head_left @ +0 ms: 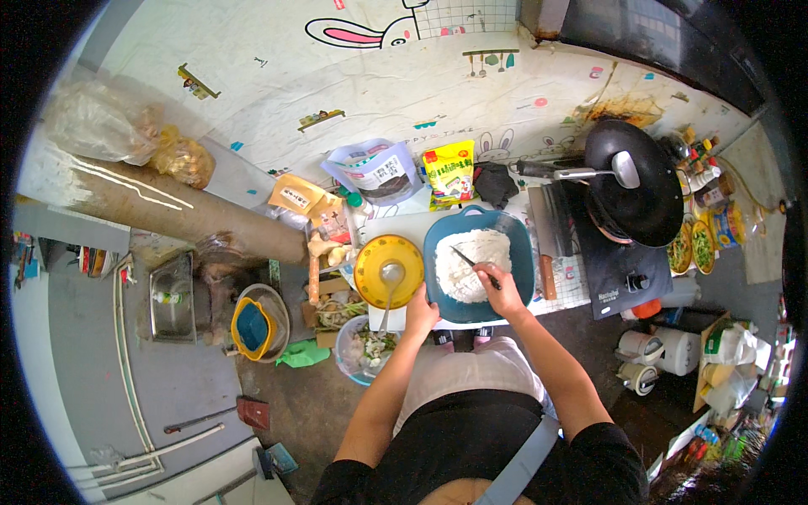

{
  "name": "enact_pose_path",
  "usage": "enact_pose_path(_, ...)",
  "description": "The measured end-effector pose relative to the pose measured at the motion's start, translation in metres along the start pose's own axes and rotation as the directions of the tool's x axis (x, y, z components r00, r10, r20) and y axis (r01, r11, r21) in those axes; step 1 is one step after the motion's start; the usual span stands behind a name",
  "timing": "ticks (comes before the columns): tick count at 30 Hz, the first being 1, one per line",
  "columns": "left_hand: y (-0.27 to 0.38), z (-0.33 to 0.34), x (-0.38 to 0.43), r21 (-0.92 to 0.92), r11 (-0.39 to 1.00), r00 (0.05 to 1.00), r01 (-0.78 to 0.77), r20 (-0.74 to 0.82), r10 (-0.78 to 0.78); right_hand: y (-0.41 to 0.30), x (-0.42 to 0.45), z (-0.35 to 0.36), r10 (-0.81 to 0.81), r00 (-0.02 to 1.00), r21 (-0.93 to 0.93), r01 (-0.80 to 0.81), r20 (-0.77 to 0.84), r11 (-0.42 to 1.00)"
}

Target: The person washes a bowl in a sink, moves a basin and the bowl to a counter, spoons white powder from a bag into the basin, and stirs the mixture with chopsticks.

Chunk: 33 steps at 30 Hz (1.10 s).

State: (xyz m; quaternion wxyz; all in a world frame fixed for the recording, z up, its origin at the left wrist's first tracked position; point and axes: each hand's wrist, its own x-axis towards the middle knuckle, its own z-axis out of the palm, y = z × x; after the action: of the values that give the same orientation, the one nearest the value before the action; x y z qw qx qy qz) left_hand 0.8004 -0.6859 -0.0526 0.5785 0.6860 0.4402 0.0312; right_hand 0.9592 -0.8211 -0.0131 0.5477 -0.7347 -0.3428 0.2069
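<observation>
White flour (464, 271) fills the middle of a blue plastic basin (522, 237) on the white counter. My right hand (502, 289) grips dark chopsticks (466, 257), whose far ends are in the flour; whether there is one stick or two I cannot tell. My left hand (421, 310) is at the basin's left rim, fingers towards it, between the basin and a yellow patterned bowl (369, 278). A metal ladle (390, 273) lies in that bowl, its handle reaching over the near rim. Part of the left fingers is hidden, so their hold on the rim is unclear.
Right of the basin lie a cleaver (548, 278) and an induction cooker (622, 284) bearing a black wok (644, 202) with a spatula (625, 170). Behind stand a yellow seasoning bag (451, 173) and a pouch (379, 173). A tub of scraps (363, 353) is below the counter's left edge.
</observation>
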Motion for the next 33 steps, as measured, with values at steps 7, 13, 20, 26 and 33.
enact_pose_path(7,0.005,-0.002,-0.005,0.003,1.0,1.0,0.002,0.026,-0.002,-0.023,-0.019,-0.019,-0.004,0.983,0.0,0.004,0.183,1.0)
enact_pose_path(13,0.008,-0.001,-0.007,0.041,0.999,1.0,-0.005,-0.006,0.005,-0.012,-0.03,-0.008,-0.102,0.971,-0.044,0.114,0.218,0.992)
enact_pose_path(20,-0.001,-0.001,-0.004,0.06,0.998,0.999,-0.027,-0.02,0.028,-0.011,-0.007,-0.03,-0.102,0.995,-0.133,0.097,-0.025,0.986)
enact_pose_path(26,-0.006,0.003,0.001,0.092,0.993,0.997,-0.067,-0.037,0.07,0.003,-0.014,-0.018,-0.121,0.989,-0.225,0.099,-0.087,0.969)
enact_pose_path(33,-0.006,-0.001,0.0,0.092,0.995,1.0,-0.026,-0.005,0.027,-0.021,-0.025,-0.001,-0.07,0.997,-0.06,0.072,0.029,0.996)
